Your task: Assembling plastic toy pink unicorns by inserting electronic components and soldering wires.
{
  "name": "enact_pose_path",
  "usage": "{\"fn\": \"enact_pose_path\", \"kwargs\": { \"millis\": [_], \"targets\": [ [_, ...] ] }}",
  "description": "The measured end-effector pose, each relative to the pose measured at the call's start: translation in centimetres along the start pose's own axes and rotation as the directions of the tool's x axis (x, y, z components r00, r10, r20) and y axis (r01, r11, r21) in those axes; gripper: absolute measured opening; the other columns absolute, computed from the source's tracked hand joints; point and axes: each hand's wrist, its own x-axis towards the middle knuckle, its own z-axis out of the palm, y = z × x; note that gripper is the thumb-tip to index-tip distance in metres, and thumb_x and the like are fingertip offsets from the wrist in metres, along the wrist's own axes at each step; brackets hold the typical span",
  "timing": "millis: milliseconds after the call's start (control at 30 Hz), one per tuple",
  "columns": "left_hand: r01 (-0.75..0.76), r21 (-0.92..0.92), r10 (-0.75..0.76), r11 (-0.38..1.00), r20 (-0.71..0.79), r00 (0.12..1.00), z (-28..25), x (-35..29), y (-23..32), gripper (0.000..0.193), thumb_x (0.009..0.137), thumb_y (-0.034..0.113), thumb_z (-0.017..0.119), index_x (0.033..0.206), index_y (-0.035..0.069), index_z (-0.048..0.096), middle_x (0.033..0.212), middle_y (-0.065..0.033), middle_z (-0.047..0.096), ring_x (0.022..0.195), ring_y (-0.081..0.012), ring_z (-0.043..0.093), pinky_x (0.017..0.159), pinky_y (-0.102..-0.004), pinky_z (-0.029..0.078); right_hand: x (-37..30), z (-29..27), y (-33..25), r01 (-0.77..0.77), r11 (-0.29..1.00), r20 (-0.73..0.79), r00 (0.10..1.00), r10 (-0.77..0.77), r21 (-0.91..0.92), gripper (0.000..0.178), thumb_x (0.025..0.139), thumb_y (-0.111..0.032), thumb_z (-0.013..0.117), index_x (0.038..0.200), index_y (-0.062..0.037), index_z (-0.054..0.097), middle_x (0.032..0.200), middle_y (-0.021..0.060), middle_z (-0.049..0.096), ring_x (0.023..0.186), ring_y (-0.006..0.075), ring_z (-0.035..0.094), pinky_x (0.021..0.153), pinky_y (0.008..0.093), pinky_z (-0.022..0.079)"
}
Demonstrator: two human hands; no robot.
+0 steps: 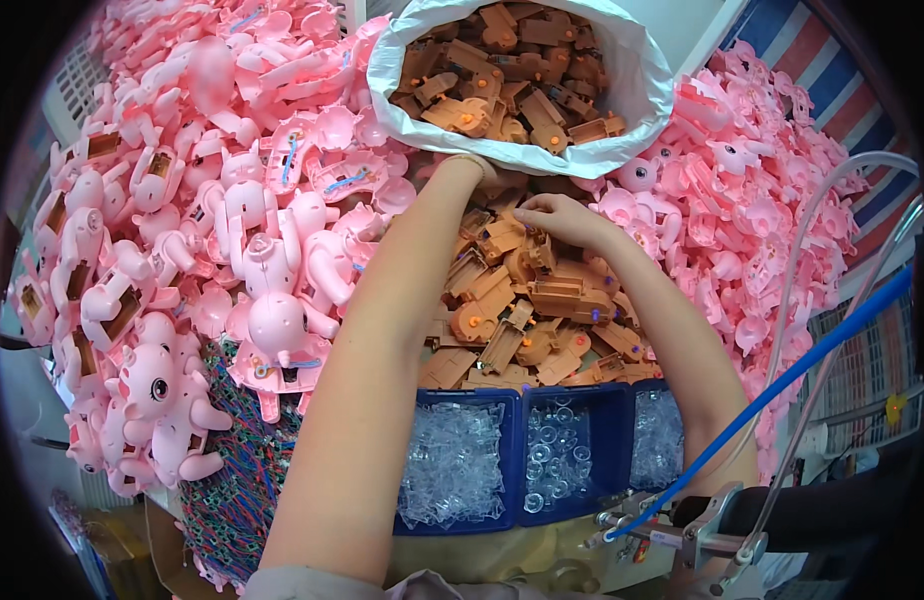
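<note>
My left hand (pixel 485 174) reaches in just below the rim of a white woven sack (pixel 392 118), with its fingers mostly hidden there. My right hand (pixel 562 218) is bent over a heap of brown plastic housings (pixel 572 298) in front of the sack. Its fingers are drawn together against the housings, and what they grip cannot be made out. More brown housings (pixel 542 118) fill the sack; several of them carry small orange or purple round pieces.
Pink toy animal bodies (pixel 247 205) are piled at left, pink shell parts (pixel 752 190) at right. Blue bins (pixel 522 460) hold clear plastic pieces. Bundled coloured wires (pixel 237 480) lie lower left. A metal fixture (pixel 707 535) with a blue hose (pixel 782 385) stands lower right.
</note>
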Motion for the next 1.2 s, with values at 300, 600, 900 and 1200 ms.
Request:
{"fn": "enact_pose_path", "kwargs": {
  "millis": [300, 600, 900, 1200],
  "targets": [
    [0.292, -0.241, 0.095, -0.926, 0.600, 0.794, -0.5, -1.3, 3.0, 0.045, 0.069, 0.035, 0.070, 0.101, 0.003, 0.068, 0.091, -0.0119, 0.069, 0.084, -0.0238, 0.065, 0.079, -0.0330, 0.050, 1.1, 1.7, -0.7, 0.091, 0.989, -0.149, 0.986, -0.074, 0.114, 0.058, 0.079, -0.035, 0.067, 0.120, 0.0043, 0.056, 0.111, 0.0164, 0.063, 0.094, 0.0206, 0.062, 0.082, 0.0308, 0.049],
    [-0.012, -0.562, -0.550, -0.827, 0.806, 0.219, -11.6, -8.6, 0.0, 0.043, 0.064, 0.016, 0.069, 0.102, -0.003, 0.061, 0.109, -0.0228, 0.058, 0.101, -0.0382, 0.056, 0.088, -0.0416, 0.046, -11.2, 3.5, -3.1, 0.447, 0.777, -0.302, 0.742, -0.599, -0.443, 0.036, 0.086, -0.030, 0.060, 0.107, -0.0013, 0.062, 0.115, 0.0210, 0.054, 0.108, 0.0360, 0.053, 0.093, 0.0418, 0.042],
    [0.045, -0.648, -0.596, -0.760, 0.723, 0.349, -24.4, -8.8, -1.8, 0.065, 0.076, 0.040, 0.068, 0.129, 0.009, 0.046, 0.133, -0.0216, 0.041, 0.120, -0.0374, 0.045, 0.099, -0.0500, 0.038, -9.5, -5.7, 9.5, -0.127, 0.872, -0.692, 0.666, -0.278, -0.472, 0.027, 0.084, -0.022, 0.055, 0.099, 0.0002, 0.060, 0.099, 0.0217, 0.062, 0.087, 0.0364, 0.063, 0.076, 0.0438, 0.048],
    [0.130, -0.101, -0.048, -0.986, 0.931, 0.362, -8.4, -5.7, 1.6, 0.028, 0.086, 0.024, 0.054, 0.101, 0.005, 0.068, 0.102, -0.0186, 0.066, 0.096, -0.0272, 0.065, 0.081, -0.0380, 0.051, -6.0, -3.7, 13.7, -0.367, 0.690, -0.654, 0.729, -0.204, -0.625, 0.020, 0.082, -0.017, 0.057, 0.096, -0.0036, 0.060, 0.092, 0.0194, 0.063, 0.086, 0.0341, 0.063, 0.075, 0.0427, 0.049]
  ]
}}
